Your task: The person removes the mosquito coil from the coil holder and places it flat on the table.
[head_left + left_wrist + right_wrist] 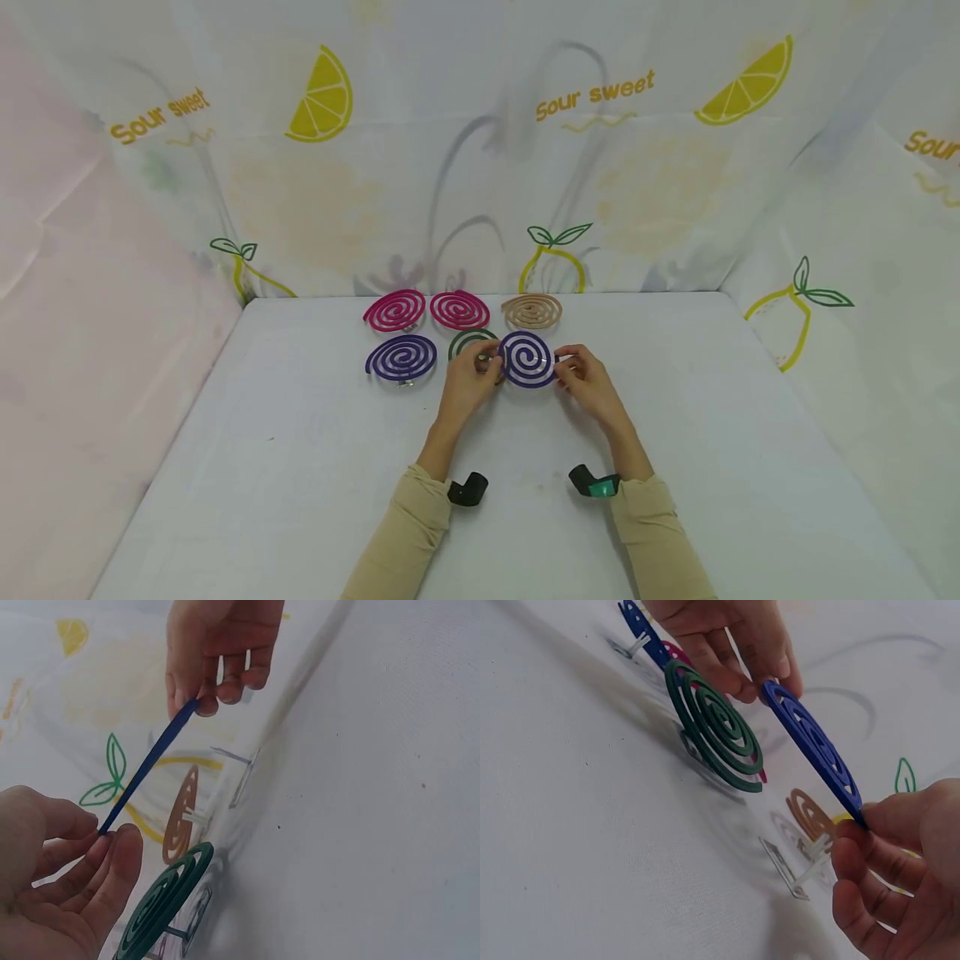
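Left hand [468, 375] and right hand [592, 385] pinch opposite edges of a blue spiral coil [814, 746] — held up just right of the green spiral coil [712, 724]. Wire stand [804, 878] also right of the green coil — second blue coil [401, 358] left of it, tan coil [532, 311] behind right, two magenta coils [395, 311] behind left.

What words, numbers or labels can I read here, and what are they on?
"Sour sweet": on the backdrop cloth, at left.
"Sour sweet": backdrop cloth, right of centre.
"Sour": side cloth, cut off at the picture's right edge.
Orange lettering, left wrist view: too blurred to read.
Held blue coil: no text seen.
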{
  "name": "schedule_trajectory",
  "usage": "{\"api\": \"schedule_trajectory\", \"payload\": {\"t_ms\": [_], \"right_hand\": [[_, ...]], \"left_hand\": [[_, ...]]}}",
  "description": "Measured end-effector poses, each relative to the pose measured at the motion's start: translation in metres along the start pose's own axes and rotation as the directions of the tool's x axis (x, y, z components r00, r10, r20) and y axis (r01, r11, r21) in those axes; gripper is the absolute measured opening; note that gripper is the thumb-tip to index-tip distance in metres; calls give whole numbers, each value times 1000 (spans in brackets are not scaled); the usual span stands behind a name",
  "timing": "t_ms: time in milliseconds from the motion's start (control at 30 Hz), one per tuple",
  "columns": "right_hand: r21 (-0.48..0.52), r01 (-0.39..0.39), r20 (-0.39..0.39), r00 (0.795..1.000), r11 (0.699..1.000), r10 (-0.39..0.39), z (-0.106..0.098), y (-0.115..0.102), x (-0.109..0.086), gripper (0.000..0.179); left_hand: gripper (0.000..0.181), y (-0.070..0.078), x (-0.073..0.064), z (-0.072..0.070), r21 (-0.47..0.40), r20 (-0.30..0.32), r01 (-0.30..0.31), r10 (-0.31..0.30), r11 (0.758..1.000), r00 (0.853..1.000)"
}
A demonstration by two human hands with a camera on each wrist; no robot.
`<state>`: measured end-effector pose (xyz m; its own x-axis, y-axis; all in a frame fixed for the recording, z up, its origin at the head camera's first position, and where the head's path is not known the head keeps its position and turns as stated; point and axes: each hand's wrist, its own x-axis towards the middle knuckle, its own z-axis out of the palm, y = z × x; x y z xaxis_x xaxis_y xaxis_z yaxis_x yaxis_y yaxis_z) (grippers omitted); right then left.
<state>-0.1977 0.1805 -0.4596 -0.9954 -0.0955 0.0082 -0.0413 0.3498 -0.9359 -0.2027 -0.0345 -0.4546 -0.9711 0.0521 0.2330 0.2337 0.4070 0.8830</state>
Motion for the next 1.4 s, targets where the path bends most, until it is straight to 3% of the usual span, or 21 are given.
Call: {"api": "schedule_trajectory", "payload": {"t_ms": [267, 600, 767, 1100, 1400], "right_hand": [[3, 11, 22, 1000, 1000, -11, 10, -2, 0, 27], [25, 60, 73, 995, 998, -62, 23, -9, -3, 29], [42, 74, 100, 992, 996, -78, 30, -9, -4, 30], [26, 123, 131, 983, 992, -126, 40, -12, -4, 26], [11, 112, 165, 980, 994, -113, 47, -21, -8, 26]], "left_hand": [[22, -5, -3, -17, 67, 3, 39, -39, 997, 999], [24, -11, -7, -37, 56, 15, 11, -12, 998, 1000], [35, -12, -10, -46, 69, 35, 22, -25, 997, 999], [27, -13, -15, -61, 117, 82, 49, -59, 992, 995], [29, -12, -19, -76, 132, 123, 67, -83, 989, 989]]}}
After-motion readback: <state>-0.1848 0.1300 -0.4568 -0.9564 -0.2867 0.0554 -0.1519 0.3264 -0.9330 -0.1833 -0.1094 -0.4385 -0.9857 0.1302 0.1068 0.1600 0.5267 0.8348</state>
